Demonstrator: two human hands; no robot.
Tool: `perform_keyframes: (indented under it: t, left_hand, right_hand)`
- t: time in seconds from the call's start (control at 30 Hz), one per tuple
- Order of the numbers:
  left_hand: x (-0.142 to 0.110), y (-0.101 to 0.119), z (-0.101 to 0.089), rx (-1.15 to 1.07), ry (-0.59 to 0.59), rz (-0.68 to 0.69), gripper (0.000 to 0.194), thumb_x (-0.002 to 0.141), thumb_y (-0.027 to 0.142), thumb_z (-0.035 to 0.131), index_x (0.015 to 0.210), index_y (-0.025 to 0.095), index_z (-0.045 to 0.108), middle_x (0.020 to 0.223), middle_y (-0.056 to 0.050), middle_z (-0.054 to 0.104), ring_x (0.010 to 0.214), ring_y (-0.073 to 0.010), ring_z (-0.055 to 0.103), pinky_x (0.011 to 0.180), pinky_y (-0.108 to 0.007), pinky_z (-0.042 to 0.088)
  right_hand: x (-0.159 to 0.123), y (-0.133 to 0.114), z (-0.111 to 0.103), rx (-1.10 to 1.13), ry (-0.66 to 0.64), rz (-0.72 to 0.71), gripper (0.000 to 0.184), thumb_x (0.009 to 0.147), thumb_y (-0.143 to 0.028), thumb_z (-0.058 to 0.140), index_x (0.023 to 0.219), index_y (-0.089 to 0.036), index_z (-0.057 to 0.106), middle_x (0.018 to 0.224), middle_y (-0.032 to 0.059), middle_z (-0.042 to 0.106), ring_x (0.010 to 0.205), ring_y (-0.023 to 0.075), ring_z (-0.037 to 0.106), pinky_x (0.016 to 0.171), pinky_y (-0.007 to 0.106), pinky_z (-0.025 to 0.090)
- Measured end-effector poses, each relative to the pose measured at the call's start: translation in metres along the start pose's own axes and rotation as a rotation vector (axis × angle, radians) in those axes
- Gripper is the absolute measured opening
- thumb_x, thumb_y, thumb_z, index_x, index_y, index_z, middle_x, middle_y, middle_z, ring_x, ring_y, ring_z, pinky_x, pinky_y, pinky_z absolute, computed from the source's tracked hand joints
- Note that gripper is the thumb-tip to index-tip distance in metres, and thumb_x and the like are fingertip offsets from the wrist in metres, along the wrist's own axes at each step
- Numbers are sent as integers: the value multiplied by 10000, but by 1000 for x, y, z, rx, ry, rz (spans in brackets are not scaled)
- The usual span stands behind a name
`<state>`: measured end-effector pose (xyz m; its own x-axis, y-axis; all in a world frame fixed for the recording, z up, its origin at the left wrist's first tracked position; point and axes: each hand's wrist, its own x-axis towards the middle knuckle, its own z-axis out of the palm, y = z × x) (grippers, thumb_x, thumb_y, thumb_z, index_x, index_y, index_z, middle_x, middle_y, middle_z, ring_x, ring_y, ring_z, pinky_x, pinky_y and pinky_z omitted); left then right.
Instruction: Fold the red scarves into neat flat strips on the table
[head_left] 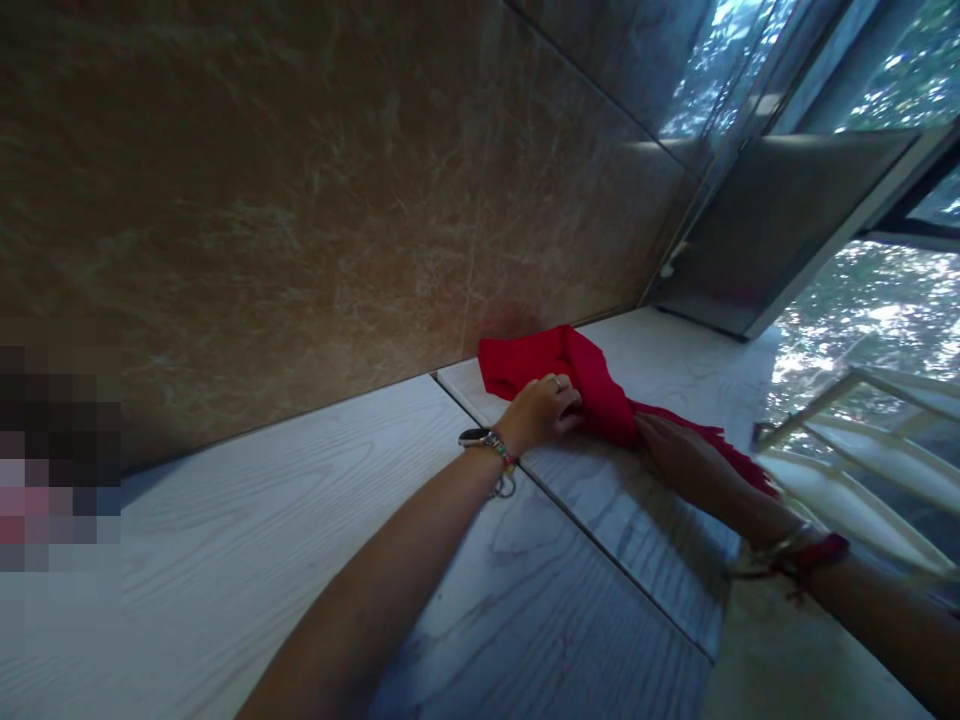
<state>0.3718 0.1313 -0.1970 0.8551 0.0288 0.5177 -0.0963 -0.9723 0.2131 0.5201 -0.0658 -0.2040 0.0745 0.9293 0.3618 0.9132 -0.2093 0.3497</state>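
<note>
Cloth [592, 375], red and folded, my left hand [538, 412] half curled against its near edge, my right hand [671, 455] at its fold, fingertips hidden, grips I cannot tell from afar, white table [300, 510] beneath, brown wall [300, 210] just behind.

Dim overall, darkest on tiled wall [300, 190]. Lit from windows [892, 310] at right, burnt out in patches. Shadowed on desk [247, 540] below right hand [670, 452]. Soft, stretched toward edges, pixelated far left.
</note>
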Motion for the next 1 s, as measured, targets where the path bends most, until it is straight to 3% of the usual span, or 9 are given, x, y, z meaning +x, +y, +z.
perform_keyframes:
  t: [0.17,0.37,0.53,0.63,0.8,1.0]
  left_hand:
    - [3,2,-1,-59,94,-83,58,880,172,536,905,150,584,990,-87,583,958,-210,517,829,-337,422]
    - [-1,-16,-4,-34,122,-224,82,887,157,495,858,165,571,988,-80,576,968,-210,505,858,-351,409]
    - [-3,-20,-4,-83,121,-191,141,918,216,445,908,157,573,985,-76,579,962,-196,517,882,-343,411]
    - [-3,-15,-2,-108,84,-140,163,860,302,564,930,156,579,1072,-95,575,1025,-222,507,895,-375,419]
    - [-3,-15,2,-111,31,-91,111,745,210,683,825,158,626,1181,-110,546,1120,-256,480,939,-419,414]
    - [-2,-12,-3,-11,136,-71,90,809,136,597,887,153,638,1201,-117,556,1168,-243,463,955,-394,397]
  right_hand:
    - [8,9,-9,29,-121,56,485,829,-64,337,1264,-94,547,1141,186,672,926,279,692,745,412,592]
    - [1,24,-16,92,-259,11,551,793,-33,343,1310,-104,519,1231,186,625,1044,270,653,851,389,558]
    - [-1,9,-7,20,-104,-17,429,851,-153,403,1230,-19,553,1202,250,620,1075,313,630,886,458,541]
    - [2,2,-5,-31,-48,17,422,839,-86,361,1200,3,561,1182,259,627,1049,315,642,852,458,553]
    - [2,0,-9,-82,-60,93,437,809,-45,383,1202,-63,572,1130,192,676,959,267,681,784,366,569]
    - [0,1,-15,-160,17,107,419,833,-50,354,1145,-146,617,1072,150,699,932,288,667,757,430,554]
